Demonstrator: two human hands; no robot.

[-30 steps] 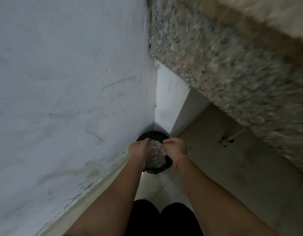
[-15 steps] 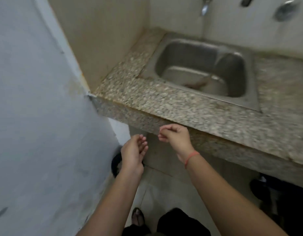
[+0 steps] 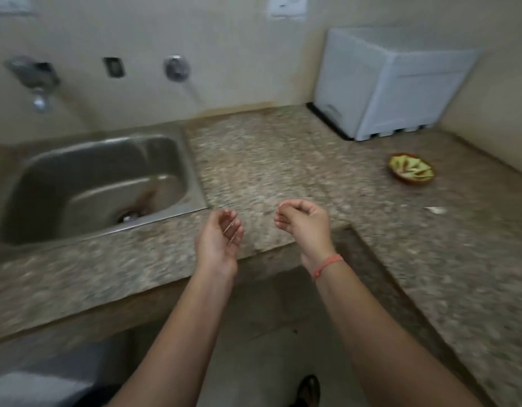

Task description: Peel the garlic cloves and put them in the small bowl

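Left hand (image 3: pixel 217 242), right hand (image 3: pixel 305 223) over counter (image 3: pixel 268 160)

countertop (image 3: pixel 268 160): speckled stone, grainy in pattern, dull sheen. sink (image 3: pixel 192 177): brushed metal, smooth, with soft reflections. tap (image 3: pixel 33 80): shiny metal. wall (image 3: pixel 224 54): matt, stained just above the countertop. box (image 3: pixel 400 92): matt white plastic, finely perforated sides. bowl (image 3: pixel 412 181): smooth, looks glazed. wrist cord (image 3: pixel 327 264): thin red thread.
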